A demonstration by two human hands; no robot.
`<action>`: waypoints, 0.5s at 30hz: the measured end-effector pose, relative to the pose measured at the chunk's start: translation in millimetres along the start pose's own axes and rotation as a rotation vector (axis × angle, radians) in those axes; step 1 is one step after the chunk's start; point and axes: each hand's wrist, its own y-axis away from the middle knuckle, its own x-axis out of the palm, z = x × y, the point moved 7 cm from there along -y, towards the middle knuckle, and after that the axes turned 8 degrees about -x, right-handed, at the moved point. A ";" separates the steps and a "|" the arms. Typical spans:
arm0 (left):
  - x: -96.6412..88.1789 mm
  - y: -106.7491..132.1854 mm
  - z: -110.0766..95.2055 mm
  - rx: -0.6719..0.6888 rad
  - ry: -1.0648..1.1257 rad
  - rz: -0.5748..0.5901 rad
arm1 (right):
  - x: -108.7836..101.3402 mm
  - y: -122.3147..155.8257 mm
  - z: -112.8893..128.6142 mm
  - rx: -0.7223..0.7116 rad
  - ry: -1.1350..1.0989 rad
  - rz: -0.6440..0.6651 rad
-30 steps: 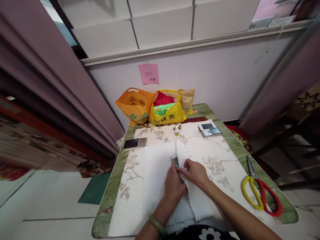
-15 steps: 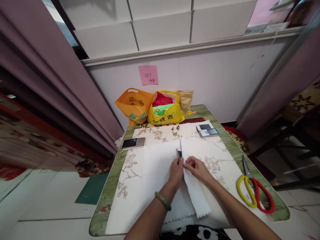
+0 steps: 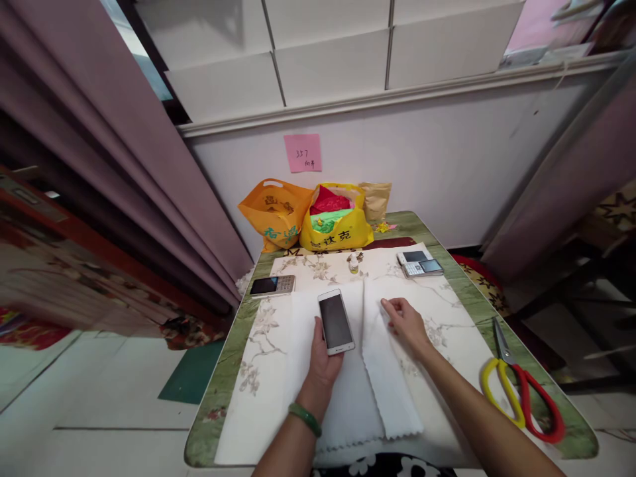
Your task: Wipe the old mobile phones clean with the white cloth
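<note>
A white smartphone [image 3: 336,321] with a dark screen lies face up in my left hand [image 3: 324,358], whose thumb runs along its left edge. A green bangle circles that wrist. My right hand [image 3: 406,324] is over the right part of the white cloth [image 3: 342,411], fingers curled and thumb near the index finger; nothing shows between them. The cloth has a scalloped near edge and a fold down its middle, right of the phone. Under it is a cream floral sheet [image 3: 258,358].
A keypad phone [image 3: 272,285] lies at left, and two phones [image 3: 422,266] overlap at back right. Scissors [image 3: 519,391] with yellow and red handles rest at the right edge. A small bottle [image 3: 354,265], an orange bag [image 3: 275,212] and a yellow bag [image 3: 338,232] stand behind.
The phone has turned from edge-on to face up and moved left in my left hand. My right hand has moved away from it to the right.
</note>
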 end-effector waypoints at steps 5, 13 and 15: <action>-6.0 4.6 0.5 -0.139 0.076 0.225 | 14.6 -32.0 19.6 -0.052 0.501 0.022; -6.8 3.8 1.9 -0.196 0.042 0.337 | -0.9 -52.7 27.1 -0.090 0.529 -0.093; -10.7 3.4 1.6 -0.182 0.027 0.306 | -9.0 -55.9 38.3 -0.175 0.530 -0.162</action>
